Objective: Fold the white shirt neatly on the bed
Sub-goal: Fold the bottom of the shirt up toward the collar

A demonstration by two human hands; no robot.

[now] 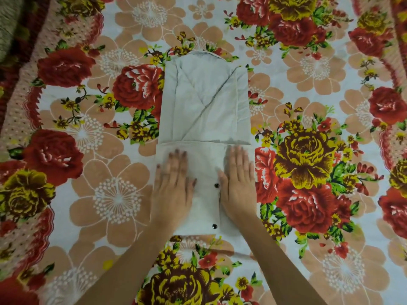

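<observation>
The white shirt (204, 111) lies mid-bed on the floral bedsheet (308, 150), sleeves folded in and its hem third turned up. The left hand (174, 183) and right hand (239, 183) press flat, fingers straight, likely to set the crease beside two dark buttons (217, 185).

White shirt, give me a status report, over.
Both flat: left hand, right hand, pressing the near folded panel. The white shirt narrowed, sleeves folded in, collar at far end. Only hands on it; floral bedsheet beneath.
</observation>
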